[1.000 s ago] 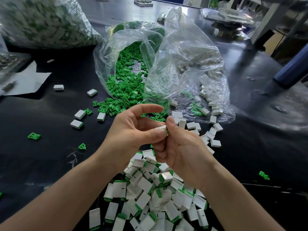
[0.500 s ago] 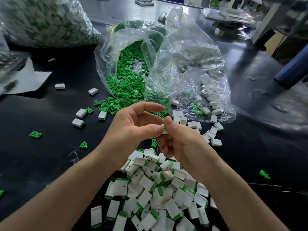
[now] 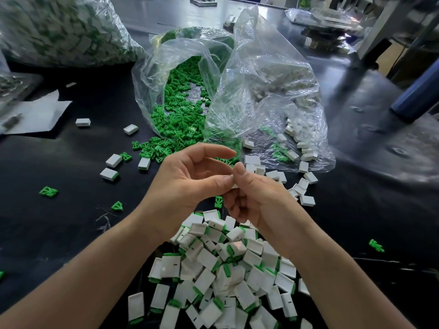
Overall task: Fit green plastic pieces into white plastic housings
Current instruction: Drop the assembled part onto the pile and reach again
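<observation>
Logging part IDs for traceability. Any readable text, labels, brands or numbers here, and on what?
None readable.
White housings: only a short dark slot mark, no print.
Green pieces, clear bags, paper sheet: no lettering visible.
Held housing, pinched between left hand and right hand: mostly hidden.
Far-edge items: too blurred to tell.

Left hand (image 3: 190,184) and right hand (image 3: 259,200) meet at the thumbs, both pinching one white housing (image 3: 234,185); forearms converge.
</observation>
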Demonstrator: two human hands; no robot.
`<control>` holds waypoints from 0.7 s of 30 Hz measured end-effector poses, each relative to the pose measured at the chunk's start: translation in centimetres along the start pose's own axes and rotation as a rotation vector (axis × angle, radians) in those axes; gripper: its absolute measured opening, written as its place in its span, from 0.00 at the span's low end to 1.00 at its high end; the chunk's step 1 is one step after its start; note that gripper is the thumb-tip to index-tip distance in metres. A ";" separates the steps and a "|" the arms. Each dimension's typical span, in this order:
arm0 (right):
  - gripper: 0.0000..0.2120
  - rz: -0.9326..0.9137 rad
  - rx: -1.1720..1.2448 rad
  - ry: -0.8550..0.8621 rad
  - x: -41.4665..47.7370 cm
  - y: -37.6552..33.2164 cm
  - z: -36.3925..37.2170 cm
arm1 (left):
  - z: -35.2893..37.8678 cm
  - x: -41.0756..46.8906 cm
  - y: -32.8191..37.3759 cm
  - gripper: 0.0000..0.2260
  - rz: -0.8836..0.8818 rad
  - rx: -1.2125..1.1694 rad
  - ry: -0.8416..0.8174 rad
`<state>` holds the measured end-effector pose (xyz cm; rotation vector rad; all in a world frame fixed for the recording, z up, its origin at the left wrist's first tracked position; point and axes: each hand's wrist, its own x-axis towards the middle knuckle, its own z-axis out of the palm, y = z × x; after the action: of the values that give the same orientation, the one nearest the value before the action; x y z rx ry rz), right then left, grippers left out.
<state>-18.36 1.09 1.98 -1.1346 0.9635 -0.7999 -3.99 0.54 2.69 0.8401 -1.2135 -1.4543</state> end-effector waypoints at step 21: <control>0.22 0.020 -0.046 -0.044 0.2 0.3 -0.1 | -0.3 0.0 -0.2 0.13 -0.022 0.035 0.008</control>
<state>-18.38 0.96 1.61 -1.1761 0.9599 -0.7372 -3.80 0.45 2.45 0.8845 -1.2305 -1.4502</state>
